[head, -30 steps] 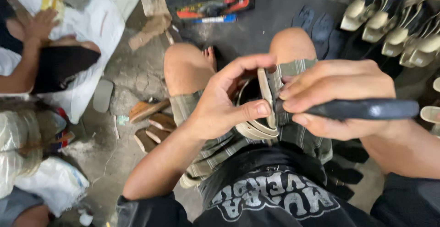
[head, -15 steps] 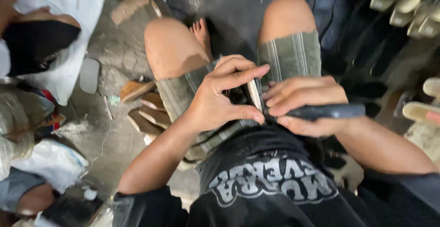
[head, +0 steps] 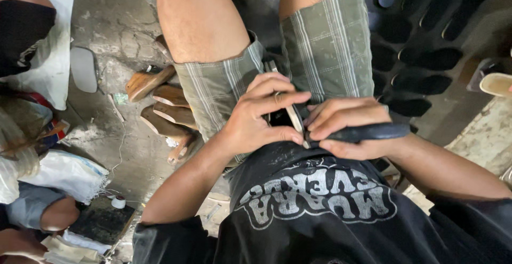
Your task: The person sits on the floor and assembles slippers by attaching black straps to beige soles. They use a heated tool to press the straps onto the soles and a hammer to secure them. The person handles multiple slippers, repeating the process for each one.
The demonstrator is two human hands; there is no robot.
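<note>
Fingers point(head: 277, 101) pinch pale strap point(head: 295, 119); right hand point(head: 341, 125) grips dark tool point(head: 368, 132)

Matt black handle point(head: 368, 132) in right hand point(head: 346, 125); pale, smooth strap point(head: 294, 118) pinched by left hand point(head: 261, 117); woven plaid cloth shorts point(head: 325, 50) beneath; rough cracked concrete floor point(head: 117, 29) beyond

Wooden soles point(head: 160, 104) crowd the floor left; dark soles point(head: 421, 77) seemingly right

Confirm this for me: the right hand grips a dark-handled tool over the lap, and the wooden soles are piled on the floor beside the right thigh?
Not quite. The head view shows the wooden soles beside the left thigh. The right hand does grip the dark-handled tool over the lap.
</note>
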